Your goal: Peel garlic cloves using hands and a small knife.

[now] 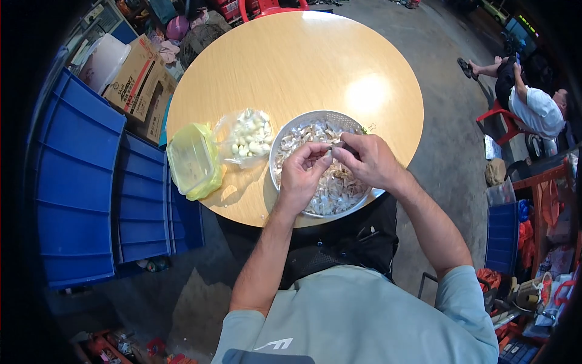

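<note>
Round wooden table [303, 67] fills centre frame; metal colander [291, 136] of garlic skins sits at its 6 o'clock edge, with clear bag of peeled cloves [248, 136] and yellow-green lidded tub [191, 161] at 9 o'clock from it. Left hand [301, 179] and right hand [370, 161] meet above the colander, fingertips pinched together on one small garlic piece [332, 147].

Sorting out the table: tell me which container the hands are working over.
The round metal colander of garlic skins, under both the left hand and right hand. The yellow-green lidded box and clear bag of peeled cloves sit further left, untouched.
</note>
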The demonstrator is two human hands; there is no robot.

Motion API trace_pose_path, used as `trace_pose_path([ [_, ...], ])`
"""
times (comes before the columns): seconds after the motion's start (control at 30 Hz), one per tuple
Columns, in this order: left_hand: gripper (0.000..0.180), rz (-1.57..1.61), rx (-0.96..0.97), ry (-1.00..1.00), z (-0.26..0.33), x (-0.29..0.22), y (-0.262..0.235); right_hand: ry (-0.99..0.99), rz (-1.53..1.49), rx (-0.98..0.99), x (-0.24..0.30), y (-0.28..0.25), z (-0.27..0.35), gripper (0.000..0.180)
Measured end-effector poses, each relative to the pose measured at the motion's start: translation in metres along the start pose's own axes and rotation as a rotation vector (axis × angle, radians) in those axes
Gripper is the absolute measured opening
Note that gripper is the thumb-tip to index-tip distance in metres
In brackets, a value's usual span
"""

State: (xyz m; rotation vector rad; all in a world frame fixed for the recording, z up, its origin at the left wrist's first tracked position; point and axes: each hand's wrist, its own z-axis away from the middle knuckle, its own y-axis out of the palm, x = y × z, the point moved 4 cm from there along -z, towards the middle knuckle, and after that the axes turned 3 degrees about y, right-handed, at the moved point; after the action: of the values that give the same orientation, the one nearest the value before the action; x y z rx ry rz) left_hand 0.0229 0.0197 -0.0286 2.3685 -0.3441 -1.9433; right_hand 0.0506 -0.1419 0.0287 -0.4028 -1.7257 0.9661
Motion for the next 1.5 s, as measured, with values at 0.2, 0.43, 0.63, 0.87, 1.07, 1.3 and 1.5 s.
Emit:
trace_pose_path([
  [0.2, 0.027, 0.088, -0.005, -0.164, 0.002, 0.003, 0.000, 0.020, -0.081, -0.005, -0.011, 0.004, 0.000, 0.035],
  [0.43, 0.026, 0.366, -0.002, -0.364, 0.005, 0.017, 0.004, 0.007, -0.108, 0.007, -0.013, 0.007, 0.001, 0.038],
  [0.63, 0.022, 0.610, -0.045, -0.432, 0.007, 0.024, 0.006, 0.006, -0.128, 0.045, -0.012, 0.009, 0.001, 0.037],
  [0.87, 0.023, 0.682, -0.215, -0.416, 0.007, 0.027, -0.008, -0.016, -0.213, 0.079, -0.002, 0.009, 0.007, 0.040],
  [1.07, 0.023, 0.442, -0.187, -0.347, 0.014, 0.024, -0.011, 0.084, -0.027, -0.103, -0.015, 0.013, 0.009, 0.030],
  [1.3, 0.027, 0.258, -0.221, -0.304, 0.016, 0.024, -0.015, 0.069, 0.153, -0.167, -0.019, 0.018, 0.011, 0.025],
  [1.5, 0.025, 0.145, -0.226, -0.254, 0.012, 0.017, -0.012, 0.103, 0.258, -0.050, -0.015, 0.020, 0.006, 0.024],
])
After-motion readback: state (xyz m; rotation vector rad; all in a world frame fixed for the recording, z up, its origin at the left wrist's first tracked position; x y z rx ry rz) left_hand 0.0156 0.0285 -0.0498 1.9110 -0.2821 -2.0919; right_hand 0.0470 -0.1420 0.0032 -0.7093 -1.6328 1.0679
